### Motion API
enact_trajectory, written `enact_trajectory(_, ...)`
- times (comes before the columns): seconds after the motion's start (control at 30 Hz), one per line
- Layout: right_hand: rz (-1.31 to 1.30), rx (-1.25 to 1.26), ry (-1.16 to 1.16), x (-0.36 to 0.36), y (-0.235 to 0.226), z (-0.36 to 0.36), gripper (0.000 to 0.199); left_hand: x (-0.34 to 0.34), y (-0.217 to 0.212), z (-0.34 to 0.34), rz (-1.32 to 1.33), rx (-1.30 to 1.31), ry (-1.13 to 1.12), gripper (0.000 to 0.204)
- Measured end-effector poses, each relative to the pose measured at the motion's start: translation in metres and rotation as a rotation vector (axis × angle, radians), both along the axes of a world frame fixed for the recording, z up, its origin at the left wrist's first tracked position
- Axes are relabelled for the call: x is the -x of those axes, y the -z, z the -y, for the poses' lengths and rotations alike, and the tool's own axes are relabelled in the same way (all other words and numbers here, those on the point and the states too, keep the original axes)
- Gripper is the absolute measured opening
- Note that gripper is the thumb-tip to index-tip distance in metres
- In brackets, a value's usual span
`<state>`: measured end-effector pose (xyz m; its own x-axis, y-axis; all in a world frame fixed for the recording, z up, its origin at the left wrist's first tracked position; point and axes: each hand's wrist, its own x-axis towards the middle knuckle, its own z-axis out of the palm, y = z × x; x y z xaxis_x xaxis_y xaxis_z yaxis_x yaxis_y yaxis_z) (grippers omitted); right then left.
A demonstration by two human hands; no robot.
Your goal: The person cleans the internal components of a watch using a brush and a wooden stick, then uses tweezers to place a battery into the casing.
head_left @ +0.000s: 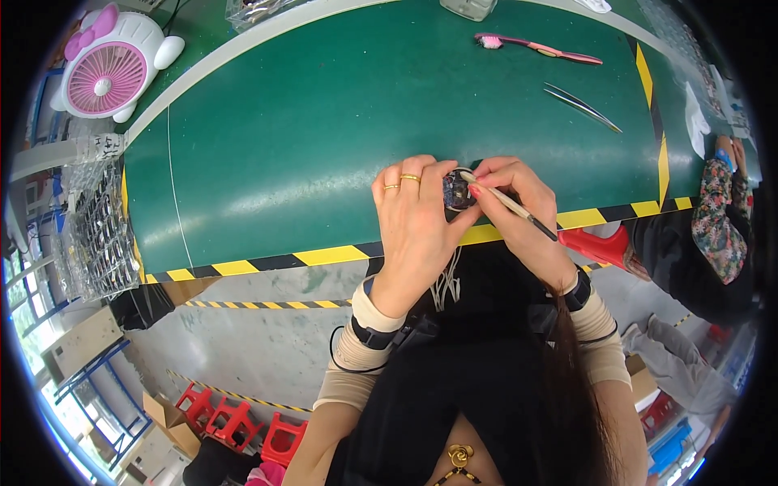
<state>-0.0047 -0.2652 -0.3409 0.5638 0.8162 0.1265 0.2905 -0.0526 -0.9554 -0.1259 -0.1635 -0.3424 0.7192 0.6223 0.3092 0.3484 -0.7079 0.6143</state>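
My left hand (416,219) is closed around a small round dark device (458,190) with what looks like a circuit board inside, near the front edge of the green table. My right hand (519,206) pinches a slim pale stick (508,201) with a dark end, its pale tip touching or just over the device's upper part. Fingers of both hands meet round the device and hide its sides. Thin white wires (446,283) hang below the hands; where they lead is hidden. Farther off lie a pink toothbrush (539,49) and metal tweezers (582,107).
Yellow-and-black tape (331,255) borders the green table (300,146). A pink-and-white fan (109,69) stands at the far left, above bagged small parts (96,223). A clear container (468,8) sits at the back. Another person's patterned sleeve (720,215) is at the right; red stools (232,421) stand behind.
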Motion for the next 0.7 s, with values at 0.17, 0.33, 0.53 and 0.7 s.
enact_trajectory(0.17,0.004,-0.009,-0.008,-0.0015,0.0003,0.0002,0.012,0.0003,-0.0001,0.0001,-0.004,-0.002,-0.004,0.05)
enact_trajectory(0.33,0.089,-0.037,-0.013,-0.0017,0.0001,-0.0006,0.011,-0.0008,-0.0001,0.0002,0.006,-0.004,-0.001,0.051)
enact_trajectory(0.53,0.103,-0.033,-0.036,-0.002,-0.0015,0.0013,0.012,0.0008,0.0005,0.0007,0.008,0.001,0.006,0.054)
enact_trajectory(0.7,0.172,-0.053,-0.043,-0.0018,0.0004,0.001,0.013,0.0008,0.0006,0.0003,0.01,0.0,0.015,0.054)
